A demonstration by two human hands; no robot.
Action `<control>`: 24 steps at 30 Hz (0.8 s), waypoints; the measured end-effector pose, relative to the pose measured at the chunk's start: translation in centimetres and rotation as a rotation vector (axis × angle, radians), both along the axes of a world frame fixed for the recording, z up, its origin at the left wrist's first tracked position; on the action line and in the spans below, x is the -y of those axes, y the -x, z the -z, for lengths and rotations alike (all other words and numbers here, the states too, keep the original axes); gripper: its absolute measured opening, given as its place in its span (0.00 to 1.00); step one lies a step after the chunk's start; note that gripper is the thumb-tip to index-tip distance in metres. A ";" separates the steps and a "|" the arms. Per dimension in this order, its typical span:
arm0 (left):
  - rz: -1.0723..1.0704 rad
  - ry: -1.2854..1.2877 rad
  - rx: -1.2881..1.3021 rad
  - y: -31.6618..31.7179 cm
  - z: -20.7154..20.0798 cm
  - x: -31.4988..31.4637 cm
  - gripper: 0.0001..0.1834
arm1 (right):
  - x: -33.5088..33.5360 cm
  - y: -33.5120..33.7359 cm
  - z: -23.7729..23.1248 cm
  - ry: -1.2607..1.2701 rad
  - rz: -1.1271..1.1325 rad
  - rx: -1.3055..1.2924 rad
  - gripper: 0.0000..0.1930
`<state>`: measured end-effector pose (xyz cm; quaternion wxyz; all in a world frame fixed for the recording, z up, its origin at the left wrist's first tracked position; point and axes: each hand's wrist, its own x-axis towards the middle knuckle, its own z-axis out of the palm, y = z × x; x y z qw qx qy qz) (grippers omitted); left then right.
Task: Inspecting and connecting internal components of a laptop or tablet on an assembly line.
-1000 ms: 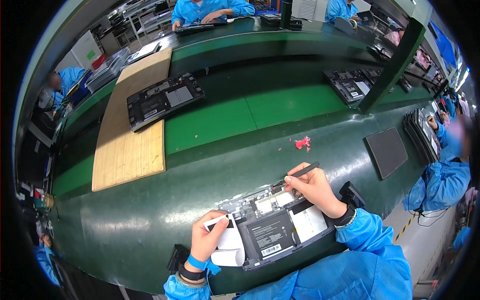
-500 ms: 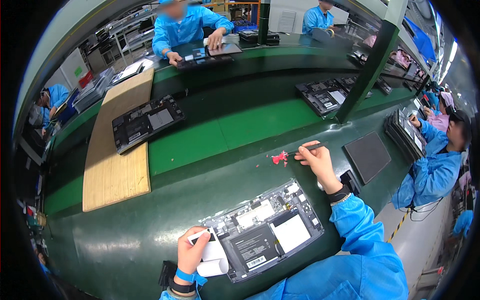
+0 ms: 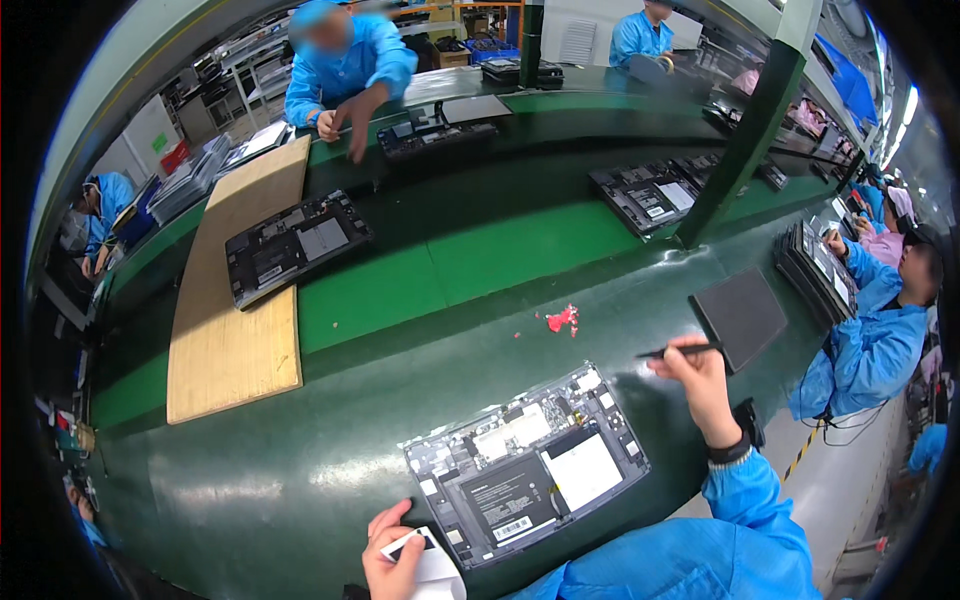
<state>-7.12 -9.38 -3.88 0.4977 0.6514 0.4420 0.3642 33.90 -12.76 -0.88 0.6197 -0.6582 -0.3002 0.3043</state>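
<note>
While L hand [image 3: 392, 562] pinches white sheet [image 3: 438, 572], R hand [image 3: 702, 388] grips blk tool [image 3: 708, 348] over grn bench [image 3: 250, 450]; co-worker [image 3: 385, 55] opp.

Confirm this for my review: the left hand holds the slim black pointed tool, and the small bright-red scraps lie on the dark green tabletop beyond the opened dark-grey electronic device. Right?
Not quite: the head view shows the slim black pointed tool in the right hand. The small bright-red scraps do lie on the dark green tabletop beyond the opened dark-grey electronic device.
</note>
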 end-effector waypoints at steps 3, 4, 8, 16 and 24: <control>0.009 -0.154 -0.185 -1.3 -1.0 -0.5 0.02 | -3.9 -0.7 0.6 -0.007 -0.047 0.006 0.09; 0.003 -0.177 -0.212 -1.6 -1.0 -0.7 0.02 | -5.4 -0.9 1.2 -0.013 -0.092 0.049 0.10; -0.002 -0.161 -0.168 -1.2 -0.3 -0.9 0.03 | -9.6 -1.6 3.1 -0.012 -0.152 0.071 0.10; -0.046 -0.074 -0.107 -0.7 -0.2 -0.4 0.03 | -9.5 0.6 3.2 -0.064 -0.249 0.788 0.08; -0.070 0.281 0.266 -0.2 -1.3 1.4 0.05 | -1.4 0.9 -0.3 0.185 -0.133 0.623 0.07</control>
